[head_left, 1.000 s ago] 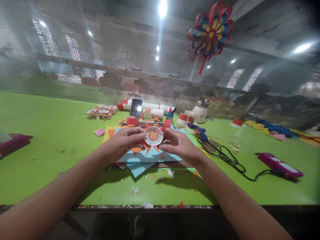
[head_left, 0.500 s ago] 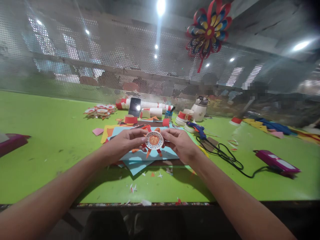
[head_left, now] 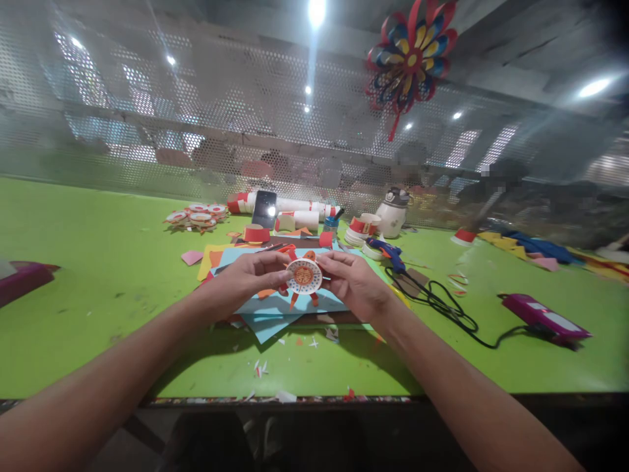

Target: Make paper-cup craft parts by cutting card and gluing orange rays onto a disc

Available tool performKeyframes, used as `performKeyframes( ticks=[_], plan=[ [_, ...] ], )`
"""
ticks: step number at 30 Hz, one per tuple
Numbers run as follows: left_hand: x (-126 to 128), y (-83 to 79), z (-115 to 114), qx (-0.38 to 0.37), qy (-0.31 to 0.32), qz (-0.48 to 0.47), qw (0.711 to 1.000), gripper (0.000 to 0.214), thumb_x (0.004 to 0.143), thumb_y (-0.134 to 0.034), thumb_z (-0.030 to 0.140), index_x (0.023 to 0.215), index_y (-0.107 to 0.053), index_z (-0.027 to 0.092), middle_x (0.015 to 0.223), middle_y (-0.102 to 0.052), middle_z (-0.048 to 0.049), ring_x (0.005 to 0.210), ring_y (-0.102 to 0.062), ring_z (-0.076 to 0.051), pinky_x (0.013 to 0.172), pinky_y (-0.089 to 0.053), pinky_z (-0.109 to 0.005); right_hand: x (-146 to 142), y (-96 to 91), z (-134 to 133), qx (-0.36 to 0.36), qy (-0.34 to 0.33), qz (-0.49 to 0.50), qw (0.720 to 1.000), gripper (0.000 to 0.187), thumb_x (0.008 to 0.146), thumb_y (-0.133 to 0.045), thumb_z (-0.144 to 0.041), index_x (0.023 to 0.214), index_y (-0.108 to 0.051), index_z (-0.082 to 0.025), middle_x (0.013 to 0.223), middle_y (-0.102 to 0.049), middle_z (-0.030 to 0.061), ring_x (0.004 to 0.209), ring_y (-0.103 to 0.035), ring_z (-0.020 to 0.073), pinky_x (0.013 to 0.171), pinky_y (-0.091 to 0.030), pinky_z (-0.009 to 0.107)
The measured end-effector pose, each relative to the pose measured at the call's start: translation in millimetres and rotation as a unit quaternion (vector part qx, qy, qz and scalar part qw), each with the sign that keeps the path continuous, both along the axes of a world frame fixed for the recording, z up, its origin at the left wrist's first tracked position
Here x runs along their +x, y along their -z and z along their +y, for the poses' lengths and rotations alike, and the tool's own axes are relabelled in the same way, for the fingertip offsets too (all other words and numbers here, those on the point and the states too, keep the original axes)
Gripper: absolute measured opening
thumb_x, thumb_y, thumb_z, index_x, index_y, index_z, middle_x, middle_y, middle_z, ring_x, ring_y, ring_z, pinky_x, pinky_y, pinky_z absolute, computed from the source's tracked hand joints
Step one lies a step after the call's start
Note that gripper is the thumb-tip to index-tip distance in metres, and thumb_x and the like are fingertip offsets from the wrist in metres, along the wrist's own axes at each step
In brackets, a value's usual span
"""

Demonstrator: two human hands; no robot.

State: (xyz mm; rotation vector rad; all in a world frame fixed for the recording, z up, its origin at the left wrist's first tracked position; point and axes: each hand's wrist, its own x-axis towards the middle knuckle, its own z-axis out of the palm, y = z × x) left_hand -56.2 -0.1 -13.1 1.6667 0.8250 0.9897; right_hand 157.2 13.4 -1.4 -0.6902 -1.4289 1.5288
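Between my two hands is a small paper turtle (head_left: 304,276), with a round white shell, blue dots and an orange pattern in its middle. Its orange head points away from me and two orange legs hang toward me. My left hand (head_left: 260,275) pinches the shell's left edge between thumb and fingers. On the opposite edge, the thumb and fingers of my right hand (head_left: 351,278) close on the turtle. Light blue paper sheets (head_left: 268,328) lie beneath it on the green table (head_left: 122,347).
A blue glue gun (head_left: 388,252) with a black cable lies right of my hands, near a purple power strip (head_left: 545,318). Behind are a phone (head_left: 264,210), paper cups (head_left: 363,226) and a white bottle (head_left: 393,213). Several round paper pieces (head_left: 199,216) sit back left. Scraps litter the front.
The paper turtle has tilted slightly in my fingers, and its legs look a little shorter. Both hands keep hold of it; the table items have not moved.
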Motion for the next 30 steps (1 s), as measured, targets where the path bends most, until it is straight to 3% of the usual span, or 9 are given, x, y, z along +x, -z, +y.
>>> performKeyframes(
  ticks=[5,10,14,18,22,30],
  plan=[
    [2,-3.1,-2,-0.005,0.033,0.022,0.999,0.023,0.082,-0.063,0.036,0.099,-0.066,0.021,0.095,-0.069,-0.0042,0.084,-0.063,-0.017,0.081,-0.047,-0.031,0,-5.3,-3,0.084,0.067,-0.013,0.994,0.022,0.074,-0.074,-0.035,0.087,-0.069,-0.018,0.081,-0.066,0.0017,0.076,-0.058,0.014,0.071,-0.046,0.028],
    [9,-4.5,-6,0.004,0.059,0.062,0.996,0.023,0.082,-0.063,0.034,0.1,-0.066,0.019,0.091,-0.071,-0.0058,0.084,-0.064,-0.019,0.076,-0.048,-0.03,-6,-3.2,-7,0.18,0.082,-0.174,0.965,0.026,0.073,-0.072,-0.041,0.078,-0.067,-0.016,0.075,-0.064,0.0024,0.068,-0.056,0.0142,0.063,-0.044,0.028],
    [11,-3.7,-6,0.022,0.072,0.087,0.993,0.025,0.082,-0.063,0.034,0.101,-0.068,0.02,0.09,-0.072,-0.0045,0.081,-0.064,-0.018,0.071,-0.048,-0.027,-8,0.3,-6,0.132,0.089,-0.233,0.959,0.027,0.07,-0.072,-0.042,0.067,-0.062,-0.016,0.062,-0.06,0.0005,0.058,-0.052,0.0133,0.054,-0.04,0.027],
    [14,-1.9,-7,0.018,0.076,0.093,0.993,0.025,0.08,-0.064,0.035,0.098,-0.07,0.019,0.094,-0.073,-0.0056,0.085,-0.065,-0.021,0.074,-0.049,-0.03,-7,2.8,-4,0.056,0.073,-0.216,0.972,0.027,0.064,-0.075,-0.039,0.063,-0.059,-0.017,0.057,-0.057,-0.0018,0.053,-0.05,0.012,0.05,-0.038,0.025],
    [16,-1.5,-9,0.012,0.072,0.105,0.992,0.026,0.079,-0.064,0.037,0.098,-0.071,0.019,0.094,-0.073,-0.0061,0.085,-0.065,-0.022,0.073,-0.05,-0.03,-8,6.4,-3,0.03,0.065,-0.204,0.976,0.034,0.057,-0.079,-0.041,0.059,-0.055,-0.017,0.053,-0.054,-0.004,0.048,-0.045,0.0095,0.047,-0.034,0.024],
    [7,-5.4,-7,-0.024,0.027,0.05,0.998,0.021,0.078,-0.068,0.034,0.093,-0.073,0.022,0.088,-0.073,-0.0058,0.078,-0.064,-0.019,0.075,-0.049,-0.03,1,-3.5,1,0.054,0.066,-0.107,0.991,0.041,0.076,-0.064,-0.056,0.068,-0.062,-0.016,0.068,-0.06,0.0008,0.062,-0.054,0.0115,0.062,-0.045,0.028]
  ],
)
